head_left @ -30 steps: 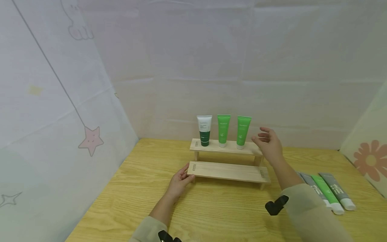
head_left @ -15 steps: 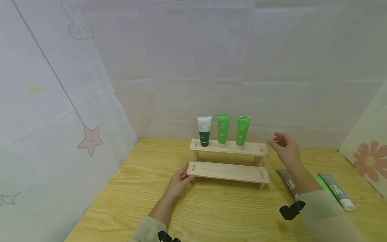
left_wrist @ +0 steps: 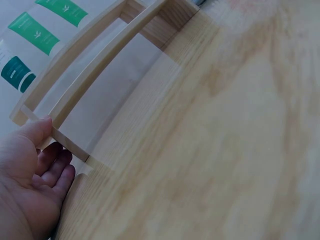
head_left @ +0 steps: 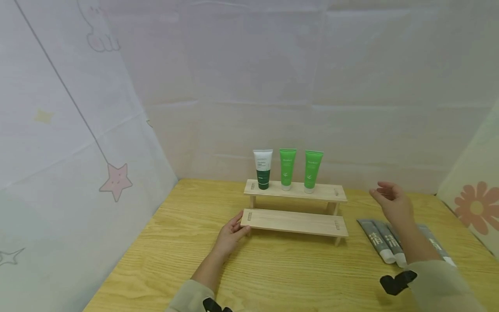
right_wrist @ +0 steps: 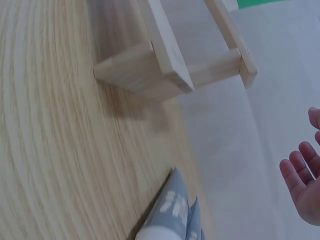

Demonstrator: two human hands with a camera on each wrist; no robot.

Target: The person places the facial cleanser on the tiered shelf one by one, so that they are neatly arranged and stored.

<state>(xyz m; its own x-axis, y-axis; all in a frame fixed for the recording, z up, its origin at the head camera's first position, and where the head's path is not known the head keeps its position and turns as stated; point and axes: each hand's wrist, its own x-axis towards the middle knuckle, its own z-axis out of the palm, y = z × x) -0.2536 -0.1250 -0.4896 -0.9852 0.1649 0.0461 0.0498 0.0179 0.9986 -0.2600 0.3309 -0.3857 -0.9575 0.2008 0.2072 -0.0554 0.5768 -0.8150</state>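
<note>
A two-step wooden rack (head_left: pixel 294 221) stands on the table. My left hand (head_left: pixel 229 237) holds the left end of its lower step; the left wrist view shows the thumb (left_wrist: pixel 39 131) against the board's end and the fingers loosely bent beside the leg. On the upper step stand a white-and-dark-green squeeze tube (head_left: pixel 263 169) and two bright green squeeze tubes, one in the middle (head_left: pixel 287 168) and one at right (head_left: pixel 313 170), caps down. My right hand (head_left: pixel 398 207), fingers slightly bent and holding nothing, hovers right of the rack, above several grey squeeze tubes (head_left: pixel 375 239).
The grey tubes lie side by side on the wooden table (head_left: pixel 296 277), white caps toward me. My right forearm hides part of that row, with another grey tube (head_left: pixel 435 243) beyond it. A pale cloth backdrop (head_left: pixel 249 108) rises behind the table and at both sides.
My right hand has moved right, away from the right green tube, to over the grey tubes. My forearm now covers the green tube lying among them. The left hand has stayed on the rack.
</note>
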